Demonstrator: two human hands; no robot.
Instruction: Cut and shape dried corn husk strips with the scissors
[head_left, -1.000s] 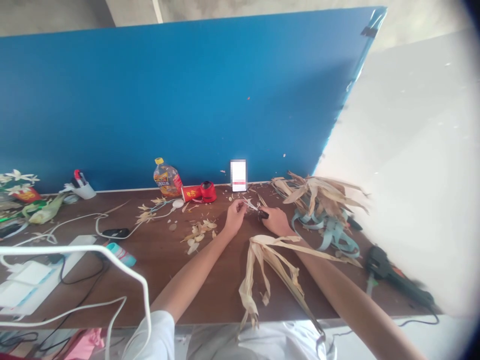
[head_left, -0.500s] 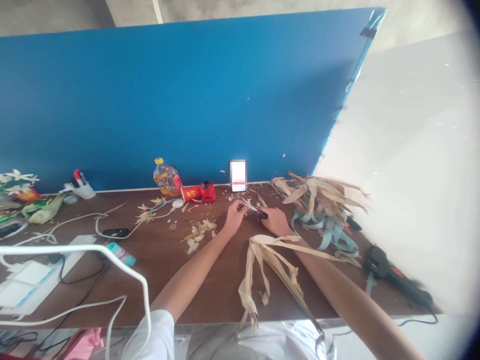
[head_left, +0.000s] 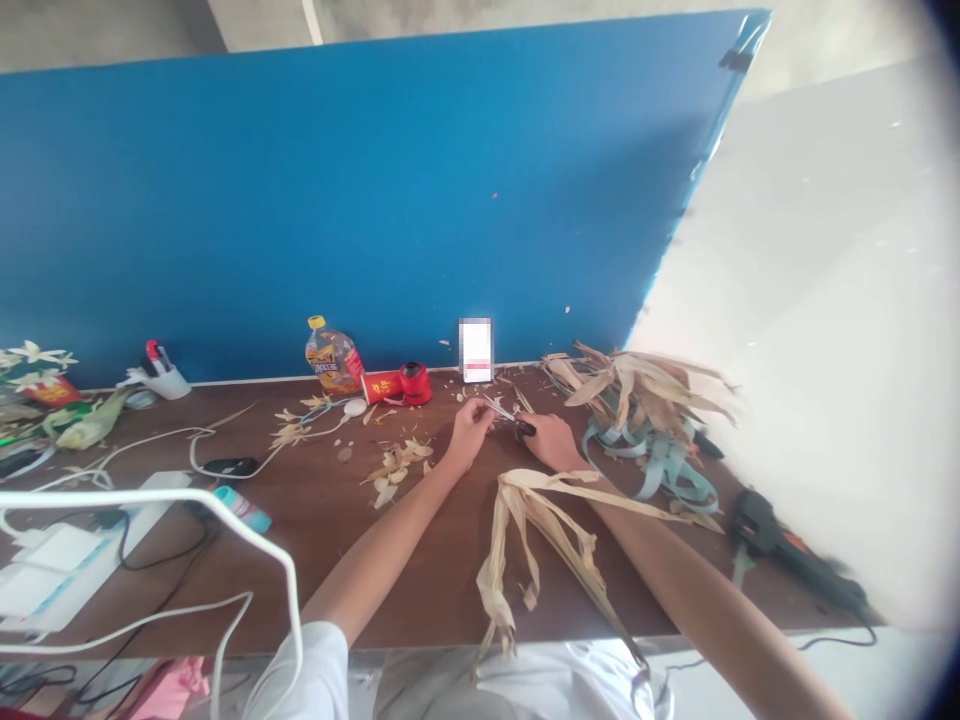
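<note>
the left hand [head_left: 470, 435] is nearly closed, fingertips pinching a small pale sliver of dried husk [head_left: 489, 402]; the right hand [head_left: 551, 442] curls firmly around black-handled steel scissors [head_left: 526, 430].

We are working over a brown wooden tabletop [head_left: 390, 590], our left hand [head_left: 469, 435] pinching a small sliver of dried corn husk [head_left: 489, 404] and our right hand [head_left: 546, 441] gripping black-handled scissors [head_left: 525, 429], their blades right beside it. Long pale husk strips [head_left: 536, 530] are lying just below our hands, while a heap of dried husks [head_left: 637, 395] is sitting on blue-green strips [head_left: 651, 465] to the right, near a hot glue gun [head_left: 765, 530].
</note>
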